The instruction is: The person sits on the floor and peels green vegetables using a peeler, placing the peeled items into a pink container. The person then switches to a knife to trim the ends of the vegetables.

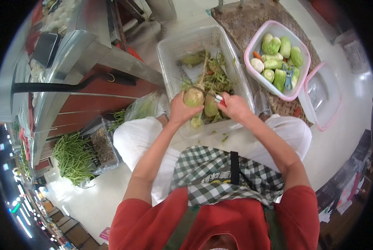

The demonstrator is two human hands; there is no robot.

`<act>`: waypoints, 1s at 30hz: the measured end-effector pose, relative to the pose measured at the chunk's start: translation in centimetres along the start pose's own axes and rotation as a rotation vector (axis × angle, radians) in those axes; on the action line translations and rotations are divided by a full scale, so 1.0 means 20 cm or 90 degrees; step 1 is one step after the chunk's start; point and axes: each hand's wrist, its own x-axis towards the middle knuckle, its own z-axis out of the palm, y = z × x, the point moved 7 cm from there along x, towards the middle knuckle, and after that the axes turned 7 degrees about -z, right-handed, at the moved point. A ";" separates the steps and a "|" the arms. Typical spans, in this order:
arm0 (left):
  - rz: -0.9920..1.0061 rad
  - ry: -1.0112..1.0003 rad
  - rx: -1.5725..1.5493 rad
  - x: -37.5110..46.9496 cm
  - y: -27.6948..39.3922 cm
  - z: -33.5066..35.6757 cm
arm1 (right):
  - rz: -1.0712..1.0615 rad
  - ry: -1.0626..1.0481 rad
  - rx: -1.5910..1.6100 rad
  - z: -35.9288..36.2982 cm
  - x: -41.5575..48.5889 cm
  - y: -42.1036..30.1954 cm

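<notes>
My left hand (180,110) grips a round, pale green radish (193,97) with a long thin root pointing away from me. In my right hand (237,107) is a knife (218,99) with a red handle. Its blade lies across the root end of the radish; how deep it sits cannot be told. Both hands are over a white plastic basket (162,57) standing between my knees. Inside the basket, a second green radish (210,107) lies by the knife hand, among leafy trimmings (219,81).
A pink-rimmed tub (248,47) of peeled green radishes and a blue peeler (288,82) stands on a worn board (233,18) to the right. A clear lid (325,100) leans beside it. Long green beans (72,156) lie left, beside a metal-edged counter (80,47).
</notes>
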 end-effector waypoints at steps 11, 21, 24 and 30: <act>0.238 0.186 0.213 -0.05 0.16 -0.10 | -0.007 -0.005 0.232 0.01 0.04 -0.01; 0.143 0.013 0.059 -0.01 0.06 -0.02 | -0.018 0.057 0.095 0.00 0.02 -0.03; 0.242 0.118 0.240 -0.03 0.17 -0.03 | 0.065 -0.002 0.186 0.06 0.04 -0.01; 0.124 0.035 0.045 0.00 0.08 -0.03 | -0.008 0.071 0.122 0.02 0.05 -0.01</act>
